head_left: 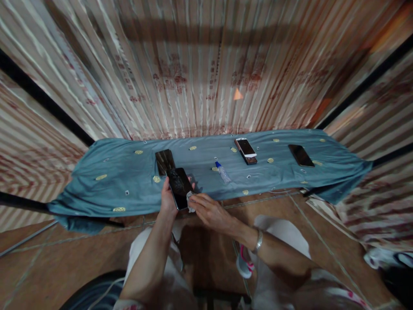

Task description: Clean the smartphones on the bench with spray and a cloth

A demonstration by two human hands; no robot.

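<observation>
A black smartphone [179, 186] rests in my left hand [167, 199], its dark screen facing up and its edges held by the fingers. The upper part of the screen looks smeared or cracked; I cannot tell which. Pinched in my right hand [209, 212] is a white tissue or cloth [190, 202], touching the phone's lower right edge. Just behind the held phone lies another dark phone [164, 161] on the teal cloth. To the right of my hands a clear bottle with a blue cap [222, 172] lies on its side.
The low table wears a teal cloth [193, 161] with yellow motifs. A white phone [245, 147] overlaps a dark phone [250, 160] at the right; farther right lies another dark phone [301, 155]. Striped curtains [200, 69] and black poles [48, 101] enclose the table.
</observation>
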